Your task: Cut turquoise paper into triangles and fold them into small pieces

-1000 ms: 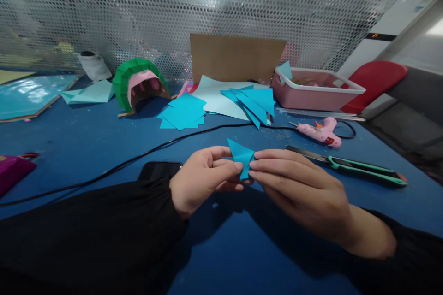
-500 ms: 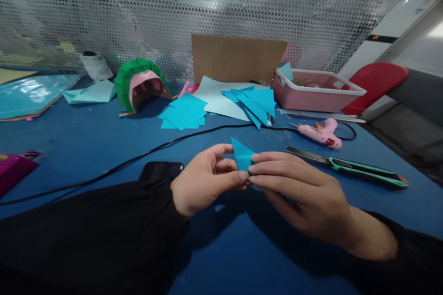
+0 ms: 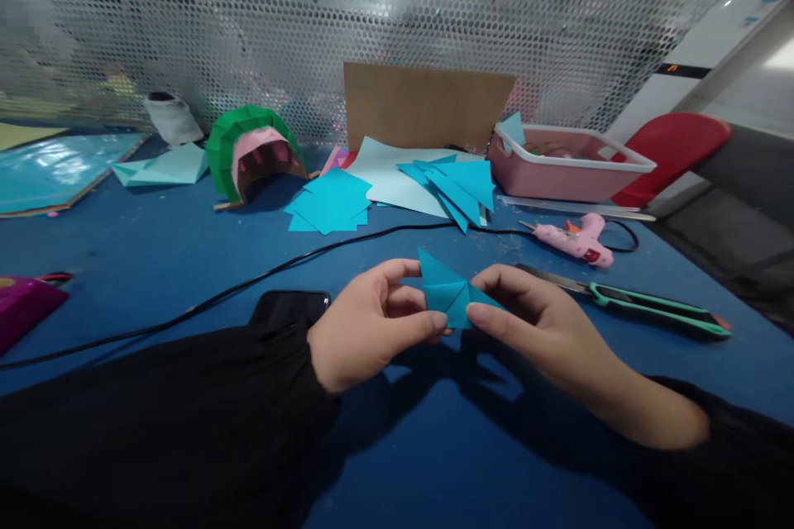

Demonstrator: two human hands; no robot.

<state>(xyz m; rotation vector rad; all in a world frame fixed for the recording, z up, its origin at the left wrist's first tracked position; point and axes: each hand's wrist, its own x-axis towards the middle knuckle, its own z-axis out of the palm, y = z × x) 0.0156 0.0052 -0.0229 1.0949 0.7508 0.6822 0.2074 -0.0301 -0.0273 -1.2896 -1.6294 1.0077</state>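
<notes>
Reporter: What is at the centre of the work?

Photographer: A folded piece of blue paper (image 3: 452,297), raised over the near middle of the blue desk (image 3: 248,231), its creases showing and one sharp tip standing up at its far left.

Reporter: And the hands?

Photographer: The left hand (image 3: 372,322) lays its thumb on the near left edge, fingers loosely curled behind; the right hand (image 3: 552,339) pinches the right side, its fingertips hidden behind the paper. Both are partly closed, gripping the paper alone.

Reporter: What does good folding ask for here?

Photographer: In my judgement, a light pinch close to the creases, edges matched before any pressure, then a thumb run along each fold. Squeezing hard could buckle the slender tip, and pressing against the desk would likely sharpen a crease better than working in the air.

Reporter: Any names or lettering nearby?

Photographer: None legible. The phone (image 3: 291,307), just left of the left hand, lies dark and partly covered. To the right, the utility knife (image 3: 645,306) and, farther off, the pink glue gun (image 3: 576,241) show no readable brand. The blue paper squares (image 3: 335,198) beyond look plain. At far right, an orange display (image 3: 674,68) glows, too small to read.
</notes>
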